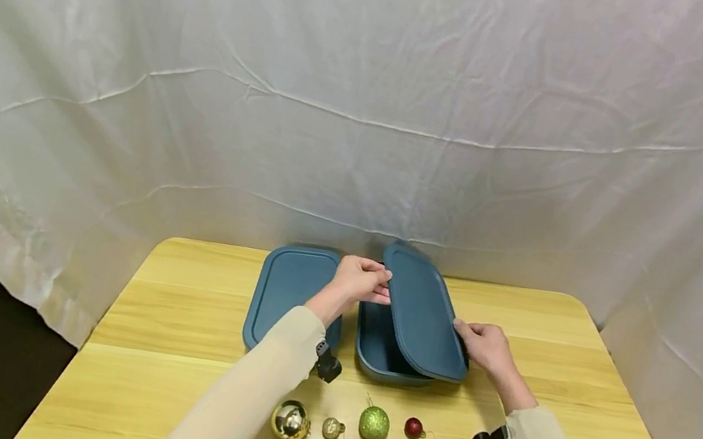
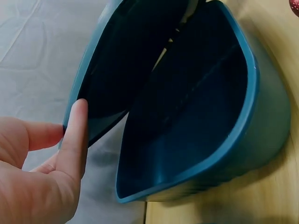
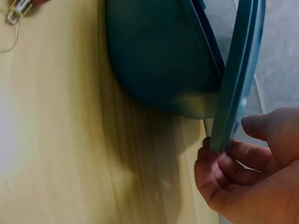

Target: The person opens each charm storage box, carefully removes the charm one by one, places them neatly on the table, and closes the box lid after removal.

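Both hands hold a blue rectangular lid (image 1: pixel 422 314), tilted with its left side raised over an open blue box (image 1: pixel 375 341). My left hand (image 1: pixel 358 281) pinches the lid's left edge between thumb and fingers. In the left wrist view, the box interior (image 2: pixel 187 135) shows dark beneath the lid. On the opposite side, my right hand (image 1: pixel 487 347) grips the lid's right edge. Seen from the right wrist, fingers curl under the lid's rim (image 3: pixel 238 84), just outside the box wall (image 3: pixel 154 60).
A second blue box with its lid on (image 1: pixel 285 290) stands to the left. Nearer on the wooden table (image 1: pixel 178 362) lie gold baubles (image 1: pixel 290 422), a green glitter bauble (image 1: pixel 374 424), a small dark red one (image 1: pixel 413 428) and several others. A pale curtain (image 1: pixel 361 166) hangs behind.
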{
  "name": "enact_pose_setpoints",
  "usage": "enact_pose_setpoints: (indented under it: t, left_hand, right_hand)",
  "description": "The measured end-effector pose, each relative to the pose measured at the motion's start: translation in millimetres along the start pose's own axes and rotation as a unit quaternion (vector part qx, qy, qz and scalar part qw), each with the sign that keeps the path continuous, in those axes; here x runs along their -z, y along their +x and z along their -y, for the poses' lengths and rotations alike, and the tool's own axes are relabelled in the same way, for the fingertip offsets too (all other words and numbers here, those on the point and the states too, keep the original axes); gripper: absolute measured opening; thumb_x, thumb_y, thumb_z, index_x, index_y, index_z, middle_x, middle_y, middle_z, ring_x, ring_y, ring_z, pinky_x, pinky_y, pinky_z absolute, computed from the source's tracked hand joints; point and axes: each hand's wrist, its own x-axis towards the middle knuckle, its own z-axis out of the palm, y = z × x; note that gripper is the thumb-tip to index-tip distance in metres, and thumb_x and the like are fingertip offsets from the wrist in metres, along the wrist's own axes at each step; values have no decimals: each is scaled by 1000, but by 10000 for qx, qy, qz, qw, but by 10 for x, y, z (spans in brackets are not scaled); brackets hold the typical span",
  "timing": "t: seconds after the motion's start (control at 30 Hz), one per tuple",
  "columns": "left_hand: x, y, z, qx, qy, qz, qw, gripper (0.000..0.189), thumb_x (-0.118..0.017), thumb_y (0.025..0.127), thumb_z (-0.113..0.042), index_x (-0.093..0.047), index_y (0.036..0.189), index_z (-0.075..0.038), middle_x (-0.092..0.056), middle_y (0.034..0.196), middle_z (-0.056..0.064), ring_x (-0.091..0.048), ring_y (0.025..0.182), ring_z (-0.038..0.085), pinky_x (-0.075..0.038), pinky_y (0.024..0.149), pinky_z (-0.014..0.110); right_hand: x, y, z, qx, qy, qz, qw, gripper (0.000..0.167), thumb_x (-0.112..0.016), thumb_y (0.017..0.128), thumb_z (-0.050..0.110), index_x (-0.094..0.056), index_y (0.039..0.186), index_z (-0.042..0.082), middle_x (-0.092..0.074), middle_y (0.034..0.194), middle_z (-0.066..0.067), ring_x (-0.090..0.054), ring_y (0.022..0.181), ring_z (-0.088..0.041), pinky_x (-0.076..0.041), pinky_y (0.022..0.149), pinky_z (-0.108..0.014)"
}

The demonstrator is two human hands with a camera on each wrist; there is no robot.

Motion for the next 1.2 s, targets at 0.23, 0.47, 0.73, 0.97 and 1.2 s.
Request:
enact_pose_setpoints:
  t: [0.23, 0.47, 0.73, 0.97, 1.2]
  left_hand:
    - [82, -14, 56, -63, 378, -390, 9985, 31, -68, 101, -4, -69, 128, 11, -77, 108, 25, -72, 65, 14, -66, 70, 32]
    - [162, -7, 119, -119, 1403, -1136, 9835, 16, -73, 99, -9, -81, 106, 4, -79, 85, 19, -75, 59, 14, -66, 68, 35]
    - [213, 21, 243, -494, 2438, -1447, 9577, 17, -70, 101, -11, -83, 104, 0, -78, 80, 14, -76, 59, 20, -66, 71, 43]
    - [195, -28, 292, -1043, 3506, -1658, 9158, 14, -74, 99, -14, -86, 102, -8, -82, 99, 11, -78, 79, 23, -65, 82, 39]
    - [159, -70, 311, -1413, 4137, -1642, 8842, 14, -74, 99, -14, -86, 104, -7, -82, 107, 11, -75, 104, 32, -63, 90, 45]
  right_hand:
    - [-6, -39, 44, 102, 23, -178, 9998, 53, -57, 108, 40, -75, 123, -9, -72, 126, -30, -65, 121, -49, -57, 96, -54]
    - [-76, -81, 121, 187, -18, -355, 9992, 47, -65, 105, 40, -80, 115, -3, -77, 118, -25, -71, 106, -38, -52, 73, -32]
    - [-171, -107, 200, 305, -106, -625, 9975, 41, -68, 103, 37, -82, 108, -2, -80, 108, -22, -71, 92, -30, -49, 66, -29]
    - [-210, -161, 277, 464, -270, -914, 9944, 38, -69, 102, 33, -83, 106, -2, -80, 105, -22, -75, 99, -40, -58, 81, -45]
    - [-240, -173, 320, 577, -340, -1097, 9917, 36, -70, 102, 30, -83, 103, -3, -80, 101, -22, -75, 98, -42, -59, 84, -51]
